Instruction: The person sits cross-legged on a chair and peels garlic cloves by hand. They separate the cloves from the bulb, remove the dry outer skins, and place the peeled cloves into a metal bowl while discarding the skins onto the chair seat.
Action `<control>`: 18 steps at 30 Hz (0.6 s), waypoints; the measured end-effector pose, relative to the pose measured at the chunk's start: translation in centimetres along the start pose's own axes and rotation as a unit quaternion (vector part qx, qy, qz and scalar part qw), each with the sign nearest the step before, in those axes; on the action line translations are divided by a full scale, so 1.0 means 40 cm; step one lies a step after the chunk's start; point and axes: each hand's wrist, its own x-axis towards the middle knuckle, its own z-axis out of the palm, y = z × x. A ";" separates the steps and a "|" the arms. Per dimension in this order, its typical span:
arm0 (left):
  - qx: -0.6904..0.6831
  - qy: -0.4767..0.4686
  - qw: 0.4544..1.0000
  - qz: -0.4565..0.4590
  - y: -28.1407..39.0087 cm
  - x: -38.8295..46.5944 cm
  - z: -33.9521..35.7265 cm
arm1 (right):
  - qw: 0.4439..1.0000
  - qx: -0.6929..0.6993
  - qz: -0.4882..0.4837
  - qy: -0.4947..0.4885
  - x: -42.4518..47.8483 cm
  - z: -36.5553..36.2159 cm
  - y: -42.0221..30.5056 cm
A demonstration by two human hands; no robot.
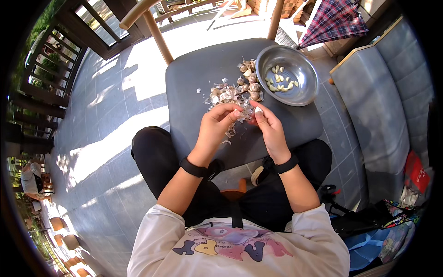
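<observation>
Over the near part of a grey padded chair seat [204, 69], my right hand [268, 123] pinches a whitish garlic clove [258, 110] between thumb and fingers. My left hand [221, 119] is just beside it, thumb and index fingertips together on a small pale bit, too small to tell whether clove or skin. Beyond and partly under my hands lies a heap of papery garlic skins [226, 93]. Unpeeled garlic bulbs [254, 86] form a row to its right. A steel bowl [306, 79] at the seat's right edge holds several peeled garlic cloves [279, 78].
The chair's wooden frame [157, 36] rises at the far side. A folded plaid umbrella [337, 24] stands beyond the bowl. A grey cushioned bench [373, 93] is on the right, with bags [370, 242] nearer me. A person [33, 178] sits far off at the left.
</observation>
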 end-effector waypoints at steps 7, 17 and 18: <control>-0.047 -0.069 0.996 -0.002 0.001 0.002 -0.030 | 0.977 -0.189 -0.062 0.078 0.003 -0.056 -0.029; -0.050 -0.090 0.995 -0.018 0.004 -0.007 -0.008 | 0.967 -0.229 -0.075 0.082 -0.010 -0.062 -0.057; -0.037 -0.089 0.995 -0.020 0.007 -0.011 -0.007 | 0.981 -0.170 -0.071 0.055 -0.019 -0.047 -0.053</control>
